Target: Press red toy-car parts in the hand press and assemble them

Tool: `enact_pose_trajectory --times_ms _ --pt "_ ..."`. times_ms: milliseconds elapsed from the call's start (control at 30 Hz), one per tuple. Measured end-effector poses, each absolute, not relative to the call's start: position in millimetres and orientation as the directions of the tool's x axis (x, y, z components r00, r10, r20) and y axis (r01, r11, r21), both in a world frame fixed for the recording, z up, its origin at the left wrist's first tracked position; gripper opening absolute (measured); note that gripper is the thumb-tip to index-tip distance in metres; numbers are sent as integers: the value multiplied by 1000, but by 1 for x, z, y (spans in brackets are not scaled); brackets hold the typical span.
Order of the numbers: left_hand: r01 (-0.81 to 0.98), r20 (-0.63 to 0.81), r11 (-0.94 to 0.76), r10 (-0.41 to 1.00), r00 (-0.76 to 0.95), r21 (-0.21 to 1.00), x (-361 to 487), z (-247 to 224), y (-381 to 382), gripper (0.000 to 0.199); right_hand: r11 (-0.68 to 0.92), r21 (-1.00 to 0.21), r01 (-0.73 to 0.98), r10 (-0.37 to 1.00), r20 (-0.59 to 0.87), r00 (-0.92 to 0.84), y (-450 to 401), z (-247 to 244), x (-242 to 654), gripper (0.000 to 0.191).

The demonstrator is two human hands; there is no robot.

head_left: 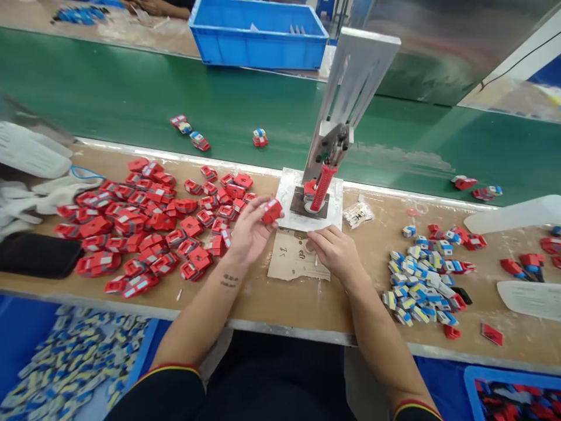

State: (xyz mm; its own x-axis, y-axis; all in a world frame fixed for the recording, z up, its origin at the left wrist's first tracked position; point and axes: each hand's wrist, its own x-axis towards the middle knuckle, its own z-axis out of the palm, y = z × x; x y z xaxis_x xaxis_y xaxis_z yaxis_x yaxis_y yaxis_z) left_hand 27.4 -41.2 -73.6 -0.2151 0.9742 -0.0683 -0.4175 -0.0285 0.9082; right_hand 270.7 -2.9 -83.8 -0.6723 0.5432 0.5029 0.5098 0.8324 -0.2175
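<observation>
A red plastic part (272, 211) is held between the fingers of my left hand (250, 234), just left of the press base. My right hand (335, 250) is closed in a pinch at the right side of a cardboard piece (280, 266); a thin pale item shows below its fingers, too small to name. Beyond both hands stands a metal toggle press (322, 184) with a red handle, on a white plate (287, 181). Many red parts (131, 216) lie heaped to the left. A pile of blue, white and yellow parts (418, 280) lies to the right.
Behind the bench runs a green belt (131, 88) carrying a few assembled pieces. A blue crate (263, 49) stands past it. Small white sticks (358, 213) lie beside the press. Blue bins of parts sit below the bench at both sides. A person's hand shows at the top left.
</observation>
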Motion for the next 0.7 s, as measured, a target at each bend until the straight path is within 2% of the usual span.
enact_pose_trajectory --times_ms 167,333,533,700 --pt "-496 -151 51 975 -163 867 31 -79 -49 25 854 -156 497 489 569 -661 -5 -83 268 18" --pt "-460 -100 13 981 -164 888 33 -83 -51 29 875 -339 345 483 558 -675 -5 -80 270 16" --pt "-461 -50 -52 977 -206 886 37 -90 -53 54 761 -512 399 623 404 -670 -4 -81 275 18" --pt "-366 3 -94 971 -240 926 37 -92 -54 52 706 -592 389 673 390 -629 -3 -82 275 16"
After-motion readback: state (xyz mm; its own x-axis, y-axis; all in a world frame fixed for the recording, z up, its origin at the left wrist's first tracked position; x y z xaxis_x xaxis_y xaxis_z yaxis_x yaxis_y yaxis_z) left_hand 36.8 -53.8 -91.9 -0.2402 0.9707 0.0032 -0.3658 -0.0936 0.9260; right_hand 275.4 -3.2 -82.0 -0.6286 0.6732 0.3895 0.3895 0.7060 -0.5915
